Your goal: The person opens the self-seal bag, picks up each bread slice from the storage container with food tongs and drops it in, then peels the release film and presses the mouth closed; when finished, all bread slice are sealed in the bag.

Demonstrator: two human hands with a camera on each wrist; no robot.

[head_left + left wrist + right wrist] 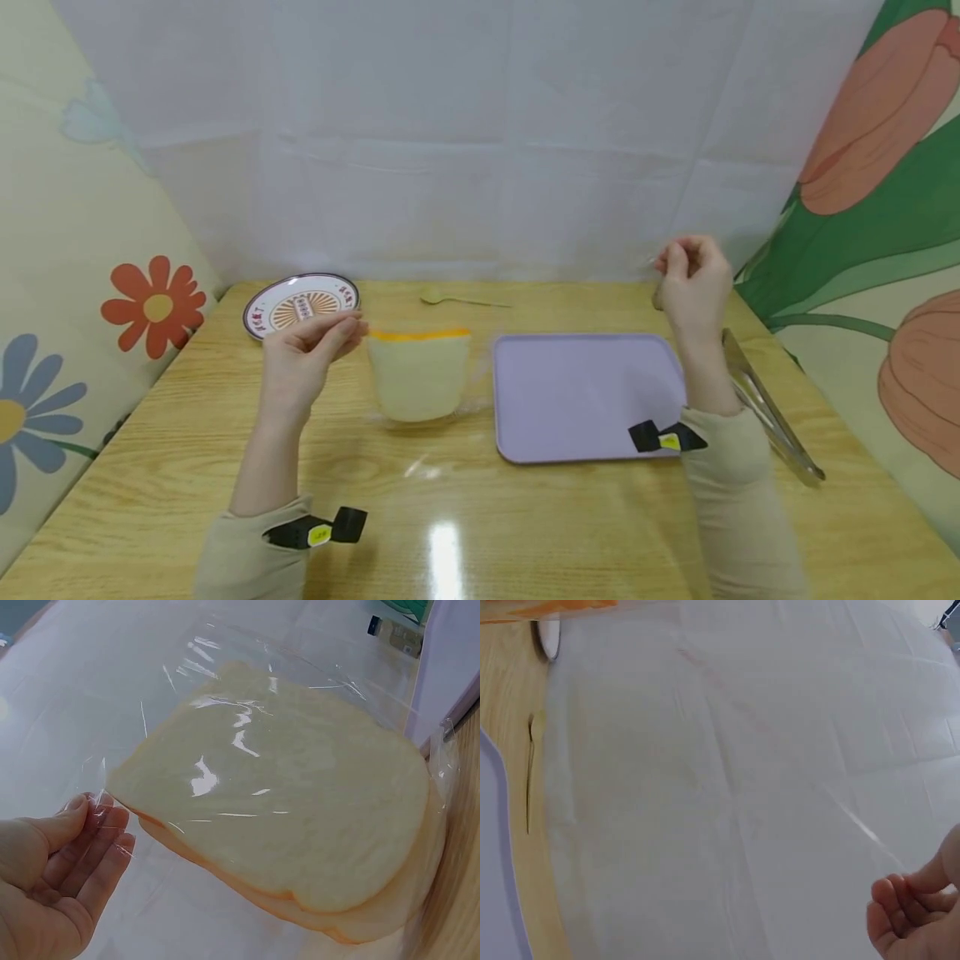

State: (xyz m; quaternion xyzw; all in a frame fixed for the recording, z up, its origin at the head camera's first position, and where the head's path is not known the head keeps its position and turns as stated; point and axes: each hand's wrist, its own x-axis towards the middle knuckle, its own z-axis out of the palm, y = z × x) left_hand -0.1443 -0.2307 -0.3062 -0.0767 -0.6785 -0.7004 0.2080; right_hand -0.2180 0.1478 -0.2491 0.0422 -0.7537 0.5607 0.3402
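Observation:
My left hand (pixel 300 358) pinches the edge of a clear plastic bag (pixel 442 769) between thumb and fingers. Inside the bag are slices of white bread (pixel 285 787) with an orange-brown crust, stacked face to face. In the head view the bread (pixel 420 379) stands upright close over the table, just right of the left hand. Raised at the far right, my right hand (pixel 697 279) has thumb and fingertips together. A thin, shiny strip of clear plastic (pixel 861 823) runs from those fingertips toward the upper left in the right wrist view.
A lilac tray (pixel 588 396) lies between the bread and the right forearm. Metal tongs (pixel 772 412) rest at the table's right side. Toward the back are a patterned plate (pixel 288 292) and a gold spoon (pixel 467 301). A small packet (pixel 397 636) shows beyond the tray.

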